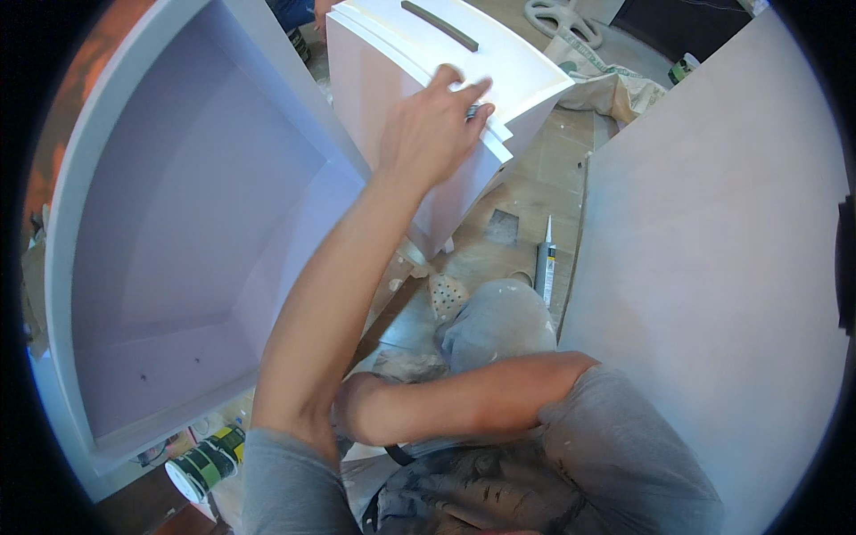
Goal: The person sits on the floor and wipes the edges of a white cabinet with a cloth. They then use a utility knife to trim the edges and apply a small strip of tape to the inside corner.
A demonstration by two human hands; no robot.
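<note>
Up top, left hand (435, 125) presses sanding block (476, 111) against white cabinet (392, 62).

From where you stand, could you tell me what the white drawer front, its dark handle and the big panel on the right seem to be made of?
The white drawer front looks like painted wood board: a smooth, matt white coat with crisp routed edges. Its dark handle seems metal or plastic with a dull grey-brown finish; the look leaves it open. The big panel appears to be painted sheet board, flat and matt pale. The left hand rests on the drawer front's edge.
</note>
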